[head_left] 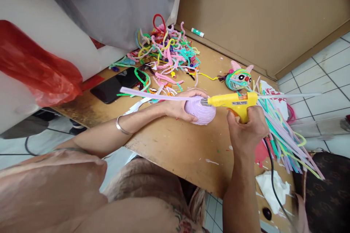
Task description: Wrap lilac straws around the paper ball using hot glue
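Note:
My left hand (179, 107) is wrapped round a ball covered in lilac pipe cleaner (202, 114), above the wooden table. A loose lilac strand (153, 95) stretches from the ball's top out to the left. My right hand (247, 127) grips a yellow glue gun (226, 100) by its handle, fingers closed round it. The gun's metal nozzle is at the top of the ball, by the strand; whether it touches cannot be told. A clear glue stick (290, 95) sticks out of the gun's back.
Beyond my hands lie a tangled heap of pipe cleaners (169, 51), a black phone (115, 85), and a decorated ball with pink ears (237, 78). Straight pipe cleaners (287, 138) and white tissue (273, 189) lie right. A black cord (273, 178) runs beside my right forearm.

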Demonstrator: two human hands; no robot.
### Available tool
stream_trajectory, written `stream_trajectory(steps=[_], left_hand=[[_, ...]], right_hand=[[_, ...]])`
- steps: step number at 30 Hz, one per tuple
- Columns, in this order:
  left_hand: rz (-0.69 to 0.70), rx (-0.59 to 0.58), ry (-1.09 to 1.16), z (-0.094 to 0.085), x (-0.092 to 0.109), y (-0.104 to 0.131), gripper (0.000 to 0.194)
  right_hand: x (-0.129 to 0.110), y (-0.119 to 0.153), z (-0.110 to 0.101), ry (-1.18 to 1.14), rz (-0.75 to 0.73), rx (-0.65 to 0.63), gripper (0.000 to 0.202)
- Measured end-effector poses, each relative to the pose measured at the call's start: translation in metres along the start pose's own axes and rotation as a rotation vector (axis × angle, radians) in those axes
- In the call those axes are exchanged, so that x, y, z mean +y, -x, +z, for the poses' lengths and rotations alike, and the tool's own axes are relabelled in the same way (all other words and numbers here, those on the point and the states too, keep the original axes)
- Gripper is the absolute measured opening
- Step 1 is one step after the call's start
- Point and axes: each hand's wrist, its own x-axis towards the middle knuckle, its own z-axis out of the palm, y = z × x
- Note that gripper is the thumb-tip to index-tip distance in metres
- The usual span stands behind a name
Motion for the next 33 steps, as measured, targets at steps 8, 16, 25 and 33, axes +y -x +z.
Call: stream_trajectory(steps=[8, 16, 25, 33], left_hand=[[0.017, 0.005, 0.004, 0.0006, -0.0014, 0.0, 0.072], [0.041, -0.007, -0.022, -0.0006, -0.0025, 0.0, 0.072], [0.027, -0.004, -0.025, -0.0013, -0.0013, 0.0004, 0.074], [0.041, -0.029, -0.047, -0.0025, 0.0003, 0.0004, 0.074]], right_hand=[[0.0035, 0.0004, 0.0014, -0.031, -0.035, 0.04, 0.007], [0.0025, 0.0003, 0.0008, 0.004, -0.003, 0.029, 0.006], [0.0028, -0.0004, -0.0014, 0.021, -0.037, 0.04, 0.011], [0.0014, -0.0023, -0.0002, -0.025, -0.044, 0.047, 0.025]])
